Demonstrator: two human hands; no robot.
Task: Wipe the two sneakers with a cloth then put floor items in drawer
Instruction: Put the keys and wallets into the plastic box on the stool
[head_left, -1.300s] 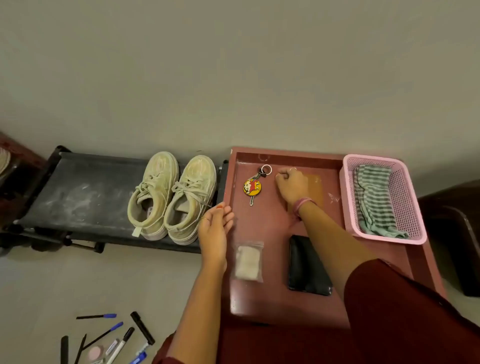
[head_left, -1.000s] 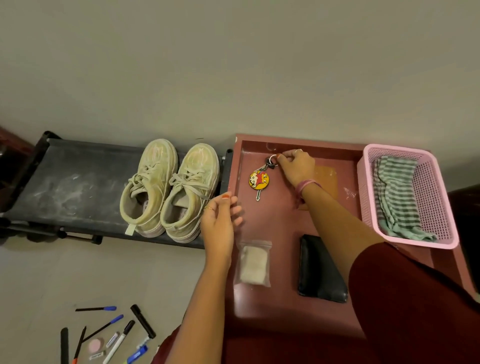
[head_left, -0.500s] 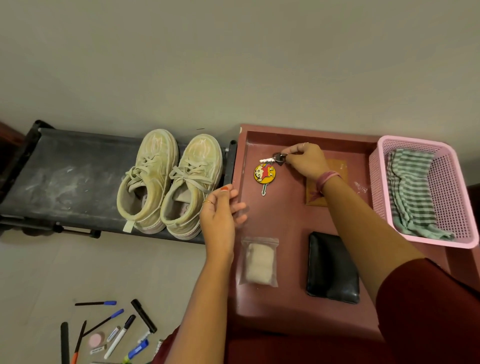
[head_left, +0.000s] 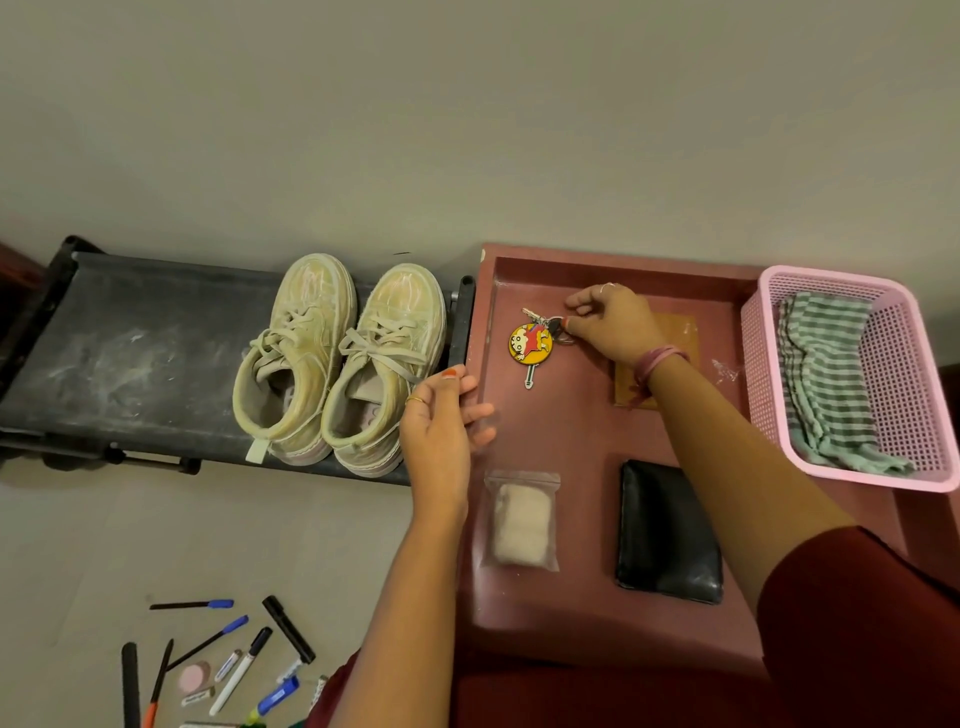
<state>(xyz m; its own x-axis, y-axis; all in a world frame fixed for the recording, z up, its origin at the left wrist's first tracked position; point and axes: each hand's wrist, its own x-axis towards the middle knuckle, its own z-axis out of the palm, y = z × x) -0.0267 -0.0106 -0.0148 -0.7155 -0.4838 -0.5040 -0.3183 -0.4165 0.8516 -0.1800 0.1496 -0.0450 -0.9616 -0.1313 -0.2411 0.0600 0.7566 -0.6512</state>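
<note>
Maroon drawer, pulled open: the right hand pinches the keys near its far left corner, partly covering a brown card. The left hand hangs relaxed over the drawer's left edge, grasping nothing. Two sneakers sit on the rack's right end. The striped cloth lies in the pink basket. Pens litter the floor (the bottom frame edge cuts some off).

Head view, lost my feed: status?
Right hand pinching keys with yellow cartoon keychain in red open drawer. Left hand open at drawer edge. Cream sneakers on black rack; pens on floor.
</note>
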